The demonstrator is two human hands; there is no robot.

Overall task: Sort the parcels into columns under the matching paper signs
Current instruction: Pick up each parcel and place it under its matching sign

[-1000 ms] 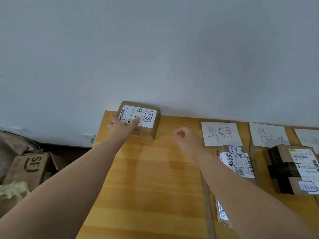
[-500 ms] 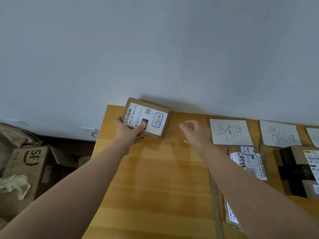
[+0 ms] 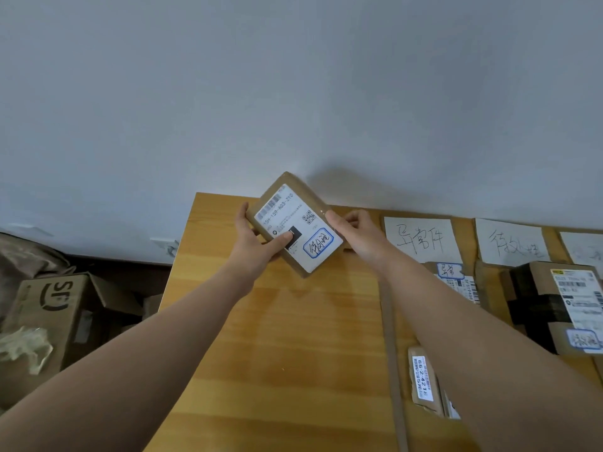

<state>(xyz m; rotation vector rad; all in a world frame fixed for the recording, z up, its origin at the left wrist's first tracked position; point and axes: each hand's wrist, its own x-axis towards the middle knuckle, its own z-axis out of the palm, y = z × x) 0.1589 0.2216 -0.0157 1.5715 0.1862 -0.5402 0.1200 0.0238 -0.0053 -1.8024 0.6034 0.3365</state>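
Note:
A small brown parcel [image 3: 295,220] with a white shipping label and a blue-framed handwritten tag is held tilted above the far end of the wooden table [image 3: 277,337]. My left hand [image 3: 257,241] grips its left edge, thumb on the label. My right hand [image 3: 357,234] grips its right edge. Right of it, paper signs lie along the wall: a first sign [image 3: 422,239], a second sign [image 3: 510,244] and part of a third sign [image 3: 584,247]. Below the first sign lie a labelled parcel [image 3: 455,282] and a nearer parcel [image 3: 422,380]. A black-taped parcel [image 3: 554,301] sits under the second sign.
The table's far edge meets a plain grey wall. Left of the table, on the floor, stands an open cardboard box [image 3: 49,318] with crumpled packing paper [image 3: 23,347]. A seam [image 3: 391,353] runs between two table tops at the right.
The parcel was lifted off the table's far left corner by my left hand and turned. My right hand opened from a fist, moved left and took hold of the parcel's right edge.

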